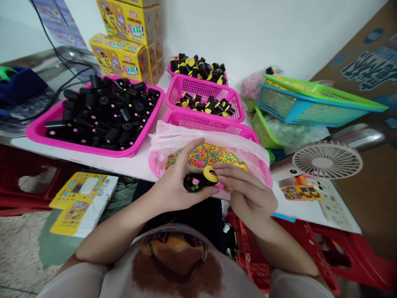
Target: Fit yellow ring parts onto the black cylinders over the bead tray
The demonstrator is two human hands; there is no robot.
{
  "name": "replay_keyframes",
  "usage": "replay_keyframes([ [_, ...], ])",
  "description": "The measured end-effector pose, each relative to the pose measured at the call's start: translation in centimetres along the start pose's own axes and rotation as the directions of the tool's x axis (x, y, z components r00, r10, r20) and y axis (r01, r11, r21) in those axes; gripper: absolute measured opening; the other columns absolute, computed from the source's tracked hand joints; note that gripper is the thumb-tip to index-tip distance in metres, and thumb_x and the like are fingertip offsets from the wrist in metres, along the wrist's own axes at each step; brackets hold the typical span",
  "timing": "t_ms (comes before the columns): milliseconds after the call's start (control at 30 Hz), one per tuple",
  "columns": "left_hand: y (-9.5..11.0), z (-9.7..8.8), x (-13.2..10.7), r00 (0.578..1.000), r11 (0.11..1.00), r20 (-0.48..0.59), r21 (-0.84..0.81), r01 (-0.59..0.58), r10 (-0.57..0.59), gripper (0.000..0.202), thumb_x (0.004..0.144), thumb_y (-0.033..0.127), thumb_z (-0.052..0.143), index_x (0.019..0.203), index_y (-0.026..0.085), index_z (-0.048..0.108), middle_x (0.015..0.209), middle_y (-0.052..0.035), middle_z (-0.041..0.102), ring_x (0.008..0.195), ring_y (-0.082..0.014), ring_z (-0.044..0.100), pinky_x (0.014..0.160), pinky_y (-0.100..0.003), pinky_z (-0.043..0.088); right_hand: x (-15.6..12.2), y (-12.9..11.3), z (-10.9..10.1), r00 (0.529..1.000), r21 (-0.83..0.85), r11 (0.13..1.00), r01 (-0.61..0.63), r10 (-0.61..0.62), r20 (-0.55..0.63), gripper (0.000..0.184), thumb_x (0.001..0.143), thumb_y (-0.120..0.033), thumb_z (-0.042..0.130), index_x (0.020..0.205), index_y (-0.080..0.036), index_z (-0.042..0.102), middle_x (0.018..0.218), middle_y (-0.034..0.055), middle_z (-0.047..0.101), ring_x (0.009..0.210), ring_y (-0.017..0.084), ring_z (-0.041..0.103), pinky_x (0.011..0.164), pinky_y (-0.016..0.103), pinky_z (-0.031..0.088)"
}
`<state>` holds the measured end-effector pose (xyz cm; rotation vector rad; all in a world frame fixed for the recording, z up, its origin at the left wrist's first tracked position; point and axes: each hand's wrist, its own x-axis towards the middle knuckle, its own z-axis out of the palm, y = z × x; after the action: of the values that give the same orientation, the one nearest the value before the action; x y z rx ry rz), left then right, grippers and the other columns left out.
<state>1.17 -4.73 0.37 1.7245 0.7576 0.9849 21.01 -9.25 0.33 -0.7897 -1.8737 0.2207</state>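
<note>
Black plastic tube [192,183] held low over the bench [77,159], lying roughly level in the left hand [173,186]; the end facing left shows a pink disc and green beads. Left grip: fingers and thumb pressed together around the barrel, apparently to steady the tube and leave its other end free. Right grip: the right hand [249,192] pinching a yellow ring cap [210,174] between thumb and fingers, with the cap touching the tube's free end.

Directly beneath the hands, a translucent pink plastic bag [164,142] sits in a pink mesh basket [211,123], its edge folded back over the rim. It contains a heap of multicoloured candy beads [207,155], probably placed here to lie within reach of both hands. A second yellow ring [241,166] lies just beyond the right fingers.

Farther along the bench, a large pink basket [155,108] carries loose black tubes [105,111], while 2 smaller pink baskets [201,85] carry black tubes with yellow caps [204,103]. This arrangement seems to keep capless and capped pieces apart. Yellow cartons [120,58] stand stacked behind, against the wall.
</note>
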Motion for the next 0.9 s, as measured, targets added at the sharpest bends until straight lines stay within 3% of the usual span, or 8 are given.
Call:
replay_keyframes([
  [133,-0.3,0.0,0.2,0.998,0.998,-0.019,-0.013,-0.060,0.060,0.090,0.084,0.030,0.080,0.158,0.031,0.030,0.170,-0.0170,0.034,0.101,-0.0225,0.080,0.078,-0.028,0.067,0.3,0.1,0.0,0.995,-0.053,0.995,0.079,-0.076,0.060,0.054,0.096,0.000,0.056,0.140,-0.030,0.067,0.119,0.0071,0.078,0.122,0.026,0.072,0.101,0.046,0.065],
  [233,-1.2,0.2,0.2,0.984,0.985,-0.055,-0.029,-0.170,0.168,0.088,0.086,0.030,0.081,0.157,0.033,0.031,0.170,-0.0178,0.034,0.096,-0.0183,0.080,0.077,-0.025,0.066,0.4,0.4,0.2,0.997,-0.073,0.995,0.074,-0.072,0.035,0.047,0.097,-0.010,0.065,0.141,-0.029,0.066,0.121,0.0081,0.077,0.119,0.026,0.074,0.100,0.045,0.066],
  [333,-1.7,0.4,0.2,0.971,0.972,-0.078,-0.049,-0.230,0.226,0.086,0.087,0.028,0.081,0.156,0.033,0.032,0.168,-0.0186,0.037,0.097,-0.0176,0.080,0.079,-0.024,0.066,0.3,0.5,0.5,0.999,-0.102,0.994,0.049,-0.050,-0.004,0.048,0.096,-0.010,0.067,0.141,-0.029,0.066,0.124,0.0080,0.076,0.117,0.024,0.075,0.102,0.042,0.065],
  [500,-1.1,0.1,0.3,0.980,0.978,-0.031,-0.067,-0.198,0.196,0.087,0.085,0.023,0.081,0.156,0.030,0.031,0.163,-0.0173,0.044,0.098,-0.0189,0.080,0.079,-0.024,0.066,0.0,0.7,0.4,0.997,-0.060,0.995,0.074,-0.074,0.005,0.051,0.096,-0.005,0.063,0.139,-0.030,0.068,0.118,0.0064,0.078,0.116,0.026,0.075,0.097,0.045,0.068],
  [667,-0.5,0.0,0.4,0.990,0.986,0.026,-0.093,-0.135,0.138,0.088,0.084,0.022,0.080,0.157,0.026,0.030,0.148,-0.0155,0.060,0.095,-0.0211,0.080,0.080,-0.029,0.068,-0.5,0.8,0.5,0.997,-0.044,0.998,0.045,-0.047,-0.061,0.059,0.091,0.008,0.058,0.135,-0.030,0.070,0.116,0.0047,0.078,0.115,0.022,0.075,0.100,0.042,0.066],
  [800,-0.7,0.2,0.4,0.993,0.985,0.057,-0.146,-0.092,0.102,0.093,0.084,0.022,0.080,0.159,0.027,0.024,0.124,-0.0100,0.073,0.093,-0.0220,0.081,0.079,-0.031,0.067,-0.4,0.8,0.2,0.997,-0.058,0.995,0.077,-0.078,-0.018,0.057,0.093,0.004,0.059,0.137,-0.031,0.069,0.116,0.0051,0.078,0.116,0.024,0.075,0.096,0.045,0.067],
  [900,-0.9,0.5,0.3,0.996,0.984,0.017,-0.153,-0.088,0.092,0.096,0.084,0.024,0.081,0.159,0.028,0.022,0.127,-0.0114,0.072,0.091,-0.0215,0.081,0.078,-0.031,0.067,-0.3,0.8,0.0,0.993,-0.077,0.990,0.118,-0.118,-0.007,0.055,0.094,0.001,0.060,0.140,-0.028,0.067,0.117,0.0071,0.077,0.118,0.025,0.074,0.097,0.044,0.067],
])
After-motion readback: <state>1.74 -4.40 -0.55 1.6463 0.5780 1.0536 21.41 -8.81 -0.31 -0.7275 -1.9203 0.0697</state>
